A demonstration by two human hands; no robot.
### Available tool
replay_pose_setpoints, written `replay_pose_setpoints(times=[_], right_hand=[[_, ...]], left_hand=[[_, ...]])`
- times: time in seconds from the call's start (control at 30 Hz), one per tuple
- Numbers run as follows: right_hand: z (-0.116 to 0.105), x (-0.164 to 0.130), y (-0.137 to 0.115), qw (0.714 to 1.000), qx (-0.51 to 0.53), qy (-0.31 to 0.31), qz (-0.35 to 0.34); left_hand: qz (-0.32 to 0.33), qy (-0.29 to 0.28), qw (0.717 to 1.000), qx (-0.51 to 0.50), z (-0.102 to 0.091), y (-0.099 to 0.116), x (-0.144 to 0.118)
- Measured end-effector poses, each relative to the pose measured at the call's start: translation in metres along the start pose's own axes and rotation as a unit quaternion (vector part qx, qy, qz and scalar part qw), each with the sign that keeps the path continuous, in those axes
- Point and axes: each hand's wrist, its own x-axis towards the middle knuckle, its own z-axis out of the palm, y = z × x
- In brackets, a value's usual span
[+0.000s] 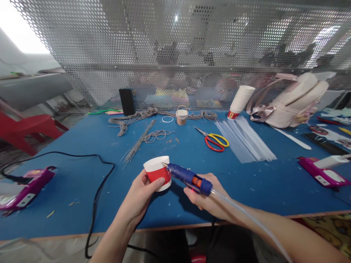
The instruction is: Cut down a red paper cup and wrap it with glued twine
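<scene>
My left hand [144,190] is closed round a piece of red and white paper cup [159,168], thumb on its red outer face. In my right hand [208,193] is a blue glue gun [186,176], gripped from below. Its metal nozzle is at the cup's upper white part on the right; whether it touches cannot be told. A long clear glue stick [241,210] runs out of the gun's back end towards the lower right. Farther off stands a small basket [181,116] with a brown side, a white top and a thin handle.
Scissors [215,141], clear plastic strips [244,140], thin wires [139,142] and grey cord [137,118] lie on the blue table [85,197]. Behind are a phone [127,102], stacked paper cups [241,100] and a backpack [296,98]. Purple power strips [35,186] and a black cable [95,193] flank the work.
</scene>
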Motion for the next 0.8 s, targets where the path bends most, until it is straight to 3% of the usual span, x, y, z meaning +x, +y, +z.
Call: replay_pose_setpoints(times=[0.33,0.63,0.8], right_hand=[[-0.0101,-0.0006,-0.0062,0.995,0.067,-0.017,0.078],[-0.0006,-0.0012,-0.0075,0.999,0.029,-0.016,0.017],[-0.0045,-0.0009,-0.0062,0.998,0.039,-0.014,0.046]], left_hand=[[-0.011,0.001,0.998,-0.063,0.0012,0.0060,-0.0004],[-0.027,-0.030,0.998,-0.051,0.0041,0.0059,-0.0025],[-0.028,-0.018,0.998,-0.055,0.0027,0.0064,-0.0028]])
